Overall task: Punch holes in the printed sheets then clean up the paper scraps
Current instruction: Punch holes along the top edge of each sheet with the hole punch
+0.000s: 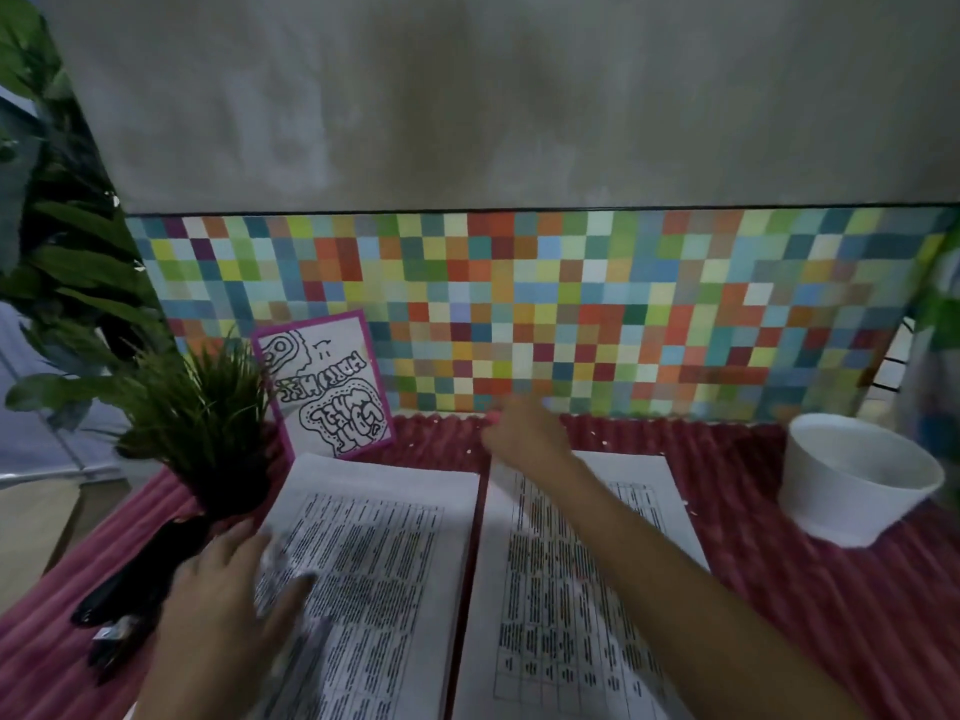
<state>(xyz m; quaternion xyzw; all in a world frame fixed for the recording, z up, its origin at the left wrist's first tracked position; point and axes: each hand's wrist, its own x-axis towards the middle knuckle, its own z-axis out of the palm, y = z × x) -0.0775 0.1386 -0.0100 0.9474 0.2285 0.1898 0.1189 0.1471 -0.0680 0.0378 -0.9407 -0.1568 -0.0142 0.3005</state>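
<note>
Two stacks of printed sheets lie side by side on a red ribbed cloth, the left stack and the right stack. Small white paper scraps dot the cloth behind them, along the foot of the mosaic wall. My right hand reaches over the right stack to that back strip, its fingertips down among the scraps; blur hides its grip. My left hand rests with spread fingers on the left stack's near left edge, where something pale is blurred. A black hole punch lies left of my left hand.
A white bowl stands on the cloth at the right. A small potted plant and a pink-framed card stand at the back left, against the coloured mosaic wall. Larger leaves hang at both sides.
</note>
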